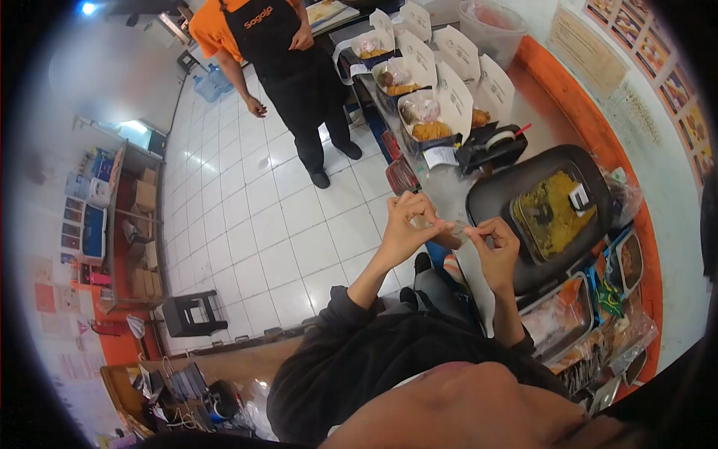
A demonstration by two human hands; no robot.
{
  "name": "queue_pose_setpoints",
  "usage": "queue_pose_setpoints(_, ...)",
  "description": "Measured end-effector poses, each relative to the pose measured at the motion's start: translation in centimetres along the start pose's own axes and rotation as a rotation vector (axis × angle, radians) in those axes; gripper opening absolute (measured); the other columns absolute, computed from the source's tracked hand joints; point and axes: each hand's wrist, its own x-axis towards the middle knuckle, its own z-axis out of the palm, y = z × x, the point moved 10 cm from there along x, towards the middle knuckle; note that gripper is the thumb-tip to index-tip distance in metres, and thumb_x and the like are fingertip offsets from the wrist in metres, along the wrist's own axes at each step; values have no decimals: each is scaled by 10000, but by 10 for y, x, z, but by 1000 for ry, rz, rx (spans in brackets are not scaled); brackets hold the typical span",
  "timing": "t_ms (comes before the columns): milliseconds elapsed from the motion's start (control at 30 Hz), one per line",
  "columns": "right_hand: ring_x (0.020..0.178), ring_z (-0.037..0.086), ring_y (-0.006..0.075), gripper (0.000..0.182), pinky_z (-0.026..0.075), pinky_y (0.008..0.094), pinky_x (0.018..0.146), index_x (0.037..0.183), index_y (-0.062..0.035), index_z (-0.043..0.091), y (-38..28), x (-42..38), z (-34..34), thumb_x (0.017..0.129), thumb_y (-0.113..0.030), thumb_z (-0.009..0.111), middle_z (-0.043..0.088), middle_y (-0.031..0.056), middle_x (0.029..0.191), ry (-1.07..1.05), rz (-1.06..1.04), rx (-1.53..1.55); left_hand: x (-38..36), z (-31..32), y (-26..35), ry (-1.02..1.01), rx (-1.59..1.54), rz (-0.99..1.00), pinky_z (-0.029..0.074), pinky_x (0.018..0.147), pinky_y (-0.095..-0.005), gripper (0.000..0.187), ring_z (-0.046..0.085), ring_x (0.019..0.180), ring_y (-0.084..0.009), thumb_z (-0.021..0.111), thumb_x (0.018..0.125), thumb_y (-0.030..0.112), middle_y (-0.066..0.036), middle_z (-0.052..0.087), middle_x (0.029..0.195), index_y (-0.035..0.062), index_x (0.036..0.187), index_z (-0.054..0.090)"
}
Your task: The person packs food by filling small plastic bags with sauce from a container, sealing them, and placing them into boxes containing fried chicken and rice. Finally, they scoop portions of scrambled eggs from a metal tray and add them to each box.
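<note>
Near the middle of the view, my left hand (pixel 410 230) and my right hand (pixel 495 247) are raised close together beside the counter's edge. The fingertips of both are pinched on a small, thin, clear piece (pixel 460 227) stretched between them; it is too small to identify. Right of my right hand lies a black tray (pixel 486 198) with a container of yellow-green food (pixel 555 213). Beyond my hands is a black tape dispenser (pixel 490 153) with a white roll.
Open food boxes (pixel 456 97) with fried pieces and small bags stand along the counter. A person in a black apron (pixel 273 45) stands across the tiled floor. A clear bin (pixel 490 34) is at the back, a black stool (pixel 193 314) at left, and metal trays (pixel 561 322) at lower right.
</note>
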Motion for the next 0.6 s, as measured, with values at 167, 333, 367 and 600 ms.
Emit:
queue_pose_setpoints(167,664,491,67,81,393,211,611,785,6,612,47,67,24,753,6,687,535,24,748,-4,-13,15,72,-13,-42,-103,90,46,291,804,-297,222,470,761,-108,775,682,205,23,544,708,93,631,590)
queue_pose_setpoints(333,681,485,47,148,393,189,634,934,-16,612,83,137,26,794,-24,660,544,-1,791,35,191,203,167,-80,-89,35,176,28,379,565,-243,221,476,595,-108,760,691,150,-17,535,602,45,640,573)
queue_pose_setpoints(367,681,485,47,148,393,189,634,934,-16,612,89,156,22,794,-24,660,544,-1,791,35,179,203,191,-104,-96,155,332,105,380,496,-228,221,471,557,-103,757,691,135,-26,531,574,32,643,568)
queue_pose_setpoints(600,643,458,18,64,364,174,577,917,-7,598,89,215,31,861,-38,595,541,-28,742,50,122,-129,347,-200,-213,408,635,-58,324,638,-361,193,591,653,-231,678,732,296,-15,613,656,116,699,616)
